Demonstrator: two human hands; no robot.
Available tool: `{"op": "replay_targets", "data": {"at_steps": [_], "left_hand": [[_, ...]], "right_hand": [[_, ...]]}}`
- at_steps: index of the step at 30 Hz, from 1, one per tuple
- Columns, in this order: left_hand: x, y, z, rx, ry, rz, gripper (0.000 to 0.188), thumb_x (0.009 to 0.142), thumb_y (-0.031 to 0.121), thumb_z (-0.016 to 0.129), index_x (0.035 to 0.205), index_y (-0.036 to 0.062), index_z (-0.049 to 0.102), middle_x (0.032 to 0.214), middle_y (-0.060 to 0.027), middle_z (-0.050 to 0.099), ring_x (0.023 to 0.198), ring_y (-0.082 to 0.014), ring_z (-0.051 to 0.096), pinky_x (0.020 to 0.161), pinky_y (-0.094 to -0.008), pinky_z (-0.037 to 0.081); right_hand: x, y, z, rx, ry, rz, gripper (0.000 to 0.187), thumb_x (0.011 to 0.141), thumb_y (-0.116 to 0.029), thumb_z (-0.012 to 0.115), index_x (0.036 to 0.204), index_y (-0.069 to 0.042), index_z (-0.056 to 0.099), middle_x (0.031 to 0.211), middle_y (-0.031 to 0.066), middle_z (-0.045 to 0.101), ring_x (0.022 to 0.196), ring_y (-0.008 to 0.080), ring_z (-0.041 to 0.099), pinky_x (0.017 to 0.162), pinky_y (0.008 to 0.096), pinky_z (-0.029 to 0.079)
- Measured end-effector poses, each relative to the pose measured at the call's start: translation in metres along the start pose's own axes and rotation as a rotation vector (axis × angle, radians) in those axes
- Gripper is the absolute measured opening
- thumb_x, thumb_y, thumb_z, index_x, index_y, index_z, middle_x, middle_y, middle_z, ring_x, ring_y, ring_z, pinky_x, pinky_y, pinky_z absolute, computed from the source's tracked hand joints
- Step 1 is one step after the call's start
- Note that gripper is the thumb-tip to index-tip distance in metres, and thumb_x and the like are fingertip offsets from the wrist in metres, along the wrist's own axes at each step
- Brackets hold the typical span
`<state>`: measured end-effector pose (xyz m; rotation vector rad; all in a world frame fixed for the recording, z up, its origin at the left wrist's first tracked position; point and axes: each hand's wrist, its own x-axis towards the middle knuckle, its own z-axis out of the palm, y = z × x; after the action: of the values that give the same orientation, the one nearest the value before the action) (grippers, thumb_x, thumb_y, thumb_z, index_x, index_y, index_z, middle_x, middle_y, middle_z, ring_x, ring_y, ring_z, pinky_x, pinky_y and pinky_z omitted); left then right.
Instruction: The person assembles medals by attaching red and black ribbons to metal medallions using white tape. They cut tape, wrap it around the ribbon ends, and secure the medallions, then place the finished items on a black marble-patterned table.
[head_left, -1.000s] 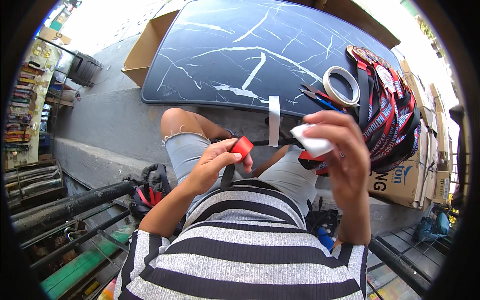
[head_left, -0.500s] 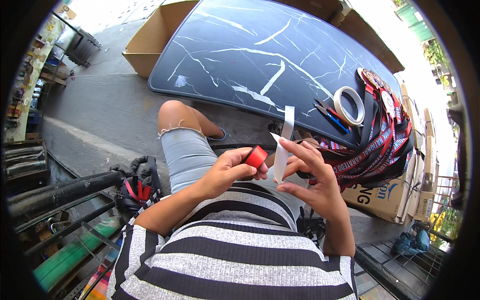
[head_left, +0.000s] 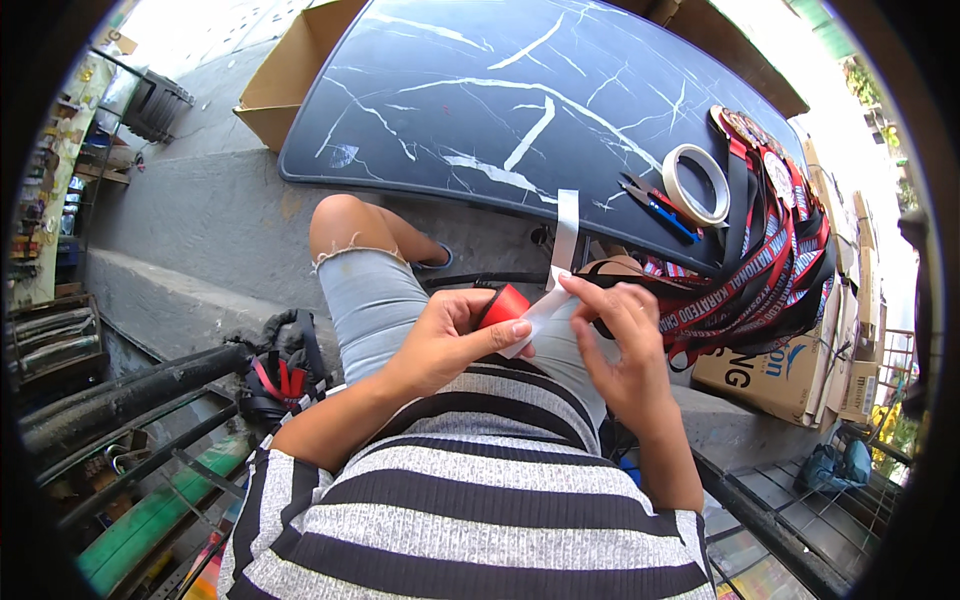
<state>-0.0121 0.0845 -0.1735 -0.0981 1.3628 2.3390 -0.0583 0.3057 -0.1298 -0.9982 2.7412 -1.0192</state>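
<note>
My left hand (head_left: 455,335) is closed on a folded red ribbon (head_left: 506,305) with a black inner face. Its thumb presses the lower end of a white tape strip (head_left: 541,311) against the ribbon. From there the strip slants up to the right index fingertip, which touches its upper end. My right hand (head_left: 628,335) has its fingers apart, with the thumb away from the tape. A second white tape strip (head_left: 567,215) hangs off the table's near edge, just above the hands.
On the dark marble-patterned table (head_left: 450,120) lie a white tape roll (head_left: 694,186), blue-handled snips (head_left: 660,212) and a heap of medals on red-and-black ribbons (head_left: 770,250). Cardboard boxes (head_left: 755,385) stand at the right. Black metal bars (head_left: 130,385) run along the left.
The white strip has moved from the right hand's pinch down onto the red ribbon, where the left thumb now presses it. My right thumb has come off the strip.
</note>
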Motion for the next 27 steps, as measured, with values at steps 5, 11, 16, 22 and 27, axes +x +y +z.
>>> {"op": "replay_targets", "data": {"at_steps": [5, 11, 16, 22, 27], "left_hand": [[0.0, -0.001, 0.001, 0.009, -0.003, -0.013, 0.023, 0.09, 0.02, 0.074, 0.096, -0.001, 0.07, 0.086, -0.0045, 0.07, 0.078, -0.0078, 0.064, 0.075, -0.0225, 0.05], [0.002, -0.003, -0.009, 0.024, -0.036, 0.018, 0.027, 0.095, 0.024, 0.059, 0.097, -0.0026, 0.065, 0.087, -0.0092, 0.068, 0.081, -0.014, 0.064, 0.079, -0.0289, 0.05], [0.0, -0.007, -0.007, 0.063, -0.087, -0.029, 0.023, 0.087, 0.005, 0.049, 0.101, -0.0044, 0.063, 0.096, -0.0087, 0.067, 0.087, -0.0134, 0.063, 0.084, -0.0279, 0.05], [-0.006, -0.009, 0.001, 0.205, -0.044, -0.007, 0.023, 0.092, 0.013, 0.06, 0.108, -0.0029, 0.063, 0.097, -0.0065, 0.067, 0.09, -0.0121, 0.063, 0.084, -0.0283, 0.05], [-0.001, -0.013, 0.002, -0.004, -0.018, -0.044, 0.028, 0.099, 0.024, 0.059, 0.11, -0.0022, 0.063, 0.097, -0.007, 0.068, 0.089, -0.0119, 0.063, 0.084, -0.0278, 0.051]], "right_hand": [[0.001, 0.007, 0.004, -0.213, 0.182, -0.152, 0.023, 0.074, -0.024, 0.08, 0.094, -0.015, 0.072, 0.082, -0.001, 0.055, 0.078, 0.0172, 0.052, 0.079, 0.0338, 0.036], [0.004, 0.009, 0.0, -0.067, 0.089, -0.175, 0.023, 0.071, -0.027, 0.082, 0.071, -0.011, 0.065, 0.078, 0.0009, 0.052, 0.075, 0.0162, 0.051, 0.075, 0.0322, 0.035], [-0.002, 0.006, 0.018, 0.606, 0.007, 0.133, 0.023, 0.082, -0.017, 0.076, 0.071, -0.003, 0.064, 0.076, 0.0035, 0.049, 0.071, 0.015, 0.047, 0.066, 0.0277, 0.036], [-0.015, 0.0, 0.043, 0.916, -0.009, 0.388, 0.025, 0.092, -0.016, 0.069, 0.073, 0.0, 0.065, 0.077, 0.0006, 0.049, 0.074, 0.0095, 0.044, 0.066, 0.0243, 0.034], [-0.024, -0.001, 0.042, 0.971, 0.003, 0.405, 0.026, 0.094, -0.016, 0.067, 0.073, 0.001, 0.063, 0.078, 0.0005, 0.048, 0.074, 0.0089, 0.042, 0.066, 0.0237, 0.032]]}}
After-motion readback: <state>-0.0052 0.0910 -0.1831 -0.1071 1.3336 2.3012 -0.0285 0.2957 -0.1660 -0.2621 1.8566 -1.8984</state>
